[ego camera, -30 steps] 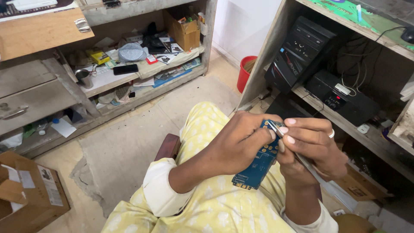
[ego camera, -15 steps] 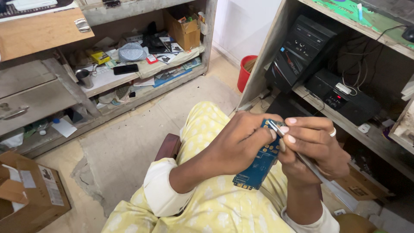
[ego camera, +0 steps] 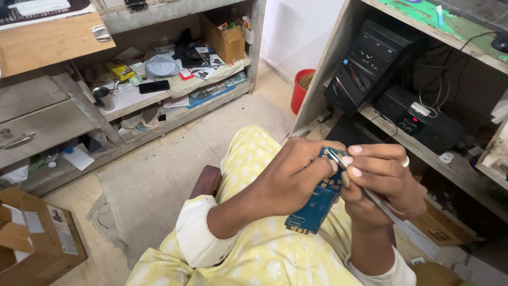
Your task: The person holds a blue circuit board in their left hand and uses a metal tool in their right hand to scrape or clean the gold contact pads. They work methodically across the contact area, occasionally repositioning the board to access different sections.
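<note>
My left hand point(ego camera: 288, 172) grips a narrow blue circuit board point(ego camera: 316, 201) near its upper end and holds it upright over my lap, which is clothed in yellow patterned fabric. My right hand point(ego camera: 383, 177) pinches metal tweezers point(ego camera: 365, 188). The tweezer tips touch the board's top edge, between the fingertips of both hands. A ring sits on one finger of the right hand. The board's lower half hangs free below my left palm.
A red bucket point(ego camera: 301, 90) stands by the wall. On the right, a shelf holds a black computer tower point(ego camera: 370, 66) and a black box point(ego camera: 423, 124). A cluttered low shelf point(ego camera: 174, 87) lies ahead; a cardboard box point(ego camera: 37, 238) sits at lower left.
Both hands stay in the same hold. The tweezer tips shift very slightly at the board's top edge.
</note>
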